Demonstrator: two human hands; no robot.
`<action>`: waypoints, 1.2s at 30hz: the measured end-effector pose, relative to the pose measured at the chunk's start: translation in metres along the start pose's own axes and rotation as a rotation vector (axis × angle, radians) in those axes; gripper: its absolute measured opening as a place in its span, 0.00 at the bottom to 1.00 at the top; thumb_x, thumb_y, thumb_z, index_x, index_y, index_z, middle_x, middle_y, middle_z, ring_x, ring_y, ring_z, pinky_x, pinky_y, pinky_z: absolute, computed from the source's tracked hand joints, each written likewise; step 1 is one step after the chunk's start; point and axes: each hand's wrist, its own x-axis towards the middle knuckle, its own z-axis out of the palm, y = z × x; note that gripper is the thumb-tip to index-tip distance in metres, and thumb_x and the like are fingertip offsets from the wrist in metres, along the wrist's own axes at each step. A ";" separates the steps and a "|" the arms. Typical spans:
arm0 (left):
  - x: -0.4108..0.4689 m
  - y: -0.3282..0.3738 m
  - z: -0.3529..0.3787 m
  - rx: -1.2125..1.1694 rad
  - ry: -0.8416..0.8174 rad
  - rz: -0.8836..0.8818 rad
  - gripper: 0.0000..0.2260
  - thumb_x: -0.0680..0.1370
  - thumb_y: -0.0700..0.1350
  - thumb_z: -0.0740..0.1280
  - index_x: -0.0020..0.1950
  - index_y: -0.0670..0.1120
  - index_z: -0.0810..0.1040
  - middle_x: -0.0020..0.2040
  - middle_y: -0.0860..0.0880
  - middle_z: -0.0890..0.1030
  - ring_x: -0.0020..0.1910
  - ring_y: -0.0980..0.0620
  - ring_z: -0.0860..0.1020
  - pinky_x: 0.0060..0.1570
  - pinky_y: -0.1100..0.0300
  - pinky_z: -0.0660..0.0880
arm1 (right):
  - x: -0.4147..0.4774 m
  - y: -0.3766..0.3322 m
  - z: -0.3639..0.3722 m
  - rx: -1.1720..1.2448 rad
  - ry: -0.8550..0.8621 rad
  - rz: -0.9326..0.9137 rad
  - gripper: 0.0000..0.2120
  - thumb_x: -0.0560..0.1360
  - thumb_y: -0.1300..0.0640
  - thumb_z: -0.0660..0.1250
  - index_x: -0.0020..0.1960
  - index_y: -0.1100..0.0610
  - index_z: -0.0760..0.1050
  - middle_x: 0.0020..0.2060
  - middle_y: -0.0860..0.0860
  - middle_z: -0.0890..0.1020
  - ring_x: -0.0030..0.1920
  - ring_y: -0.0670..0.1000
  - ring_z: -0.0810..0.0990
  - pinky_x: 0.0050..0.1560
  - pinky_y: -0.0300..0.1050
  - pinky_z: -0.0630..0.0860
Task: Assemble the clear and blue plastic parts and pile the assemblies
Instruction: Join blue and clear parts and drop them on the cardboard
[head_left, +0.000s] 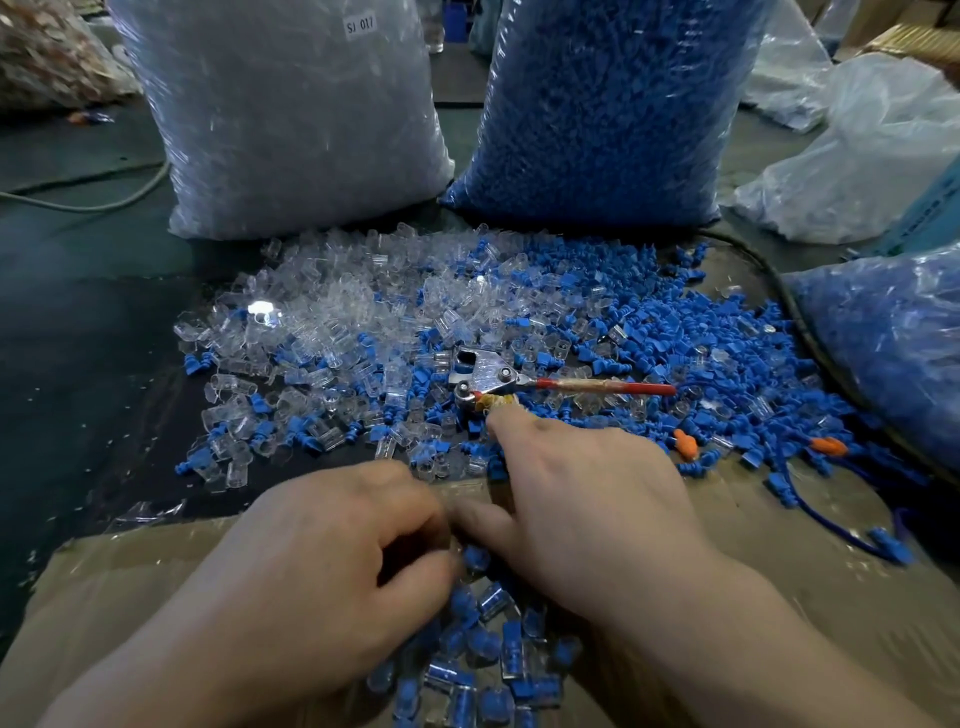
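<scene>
Head view: left hand (311, 561) and right hand (587, 499), fingers together (grip indiscernible), over glossy clear-blue assemblies (483, 660).

Factory workroom: bulk sacks (291, 119) of plastic parts (571, 312).

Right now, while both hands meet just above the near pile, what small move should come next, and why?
Probably finish the press and let the piece fall onto the pile of assemblies directly below. The left hand is curled against the thumb of the right hand, as if joining two parts. What they hold is hidden, so this is a guess.
</scene>
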 end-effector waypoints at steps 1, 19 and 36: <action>0.000 0.001 -0.001 -0.024 0.013 -0.032 0.14 0.70 0.67 0.60 0.43 0.61 0.78 0.43 0.63 0.78 0.41 0.62 0.78 0.36 0.60 0.75 | 0.003 -0.003 0.003 -0.004 0.012 -0.003 0.28 0.71 0.24 0.53 0.55 0.47 0.62 0.42 0.46 0.77 0.40 0.55 0.77 0.27 0.43 0.54; 0.021 -0.004 0.018 0.177 0.302 -0.244 0.04 0.76 0.54 0.69 0.50 0.58 0.79 0.40 0.61 0.78 0.39 0.63 0.75 0.38 0.64 0.71 | 0.019 0.000 0.014 0.108 0.032 -0.114 0.12 0.80 0.40 0.56 0.52 0.48 0.68 0.45 0.47 0.77 0.43 0.55 0.78 0.30 0.47 0.59; 0.015 -0.008 0.023 -0.389 0.478 -0.335 0.05 0.74 0.54 0.69 0.48 0.65 0.79 0.43 0.69 0.81 0.41 0.67 0.80 0.32 0.69 0.73 | 0.016 0.012 0.008 0.674 0.092 0.074 0.01 0.79 0.48 0.66 0.50 0.44 0.76 0.39 0.41 0.81 0.40 0.41 0.78 0.40 0.41 0.76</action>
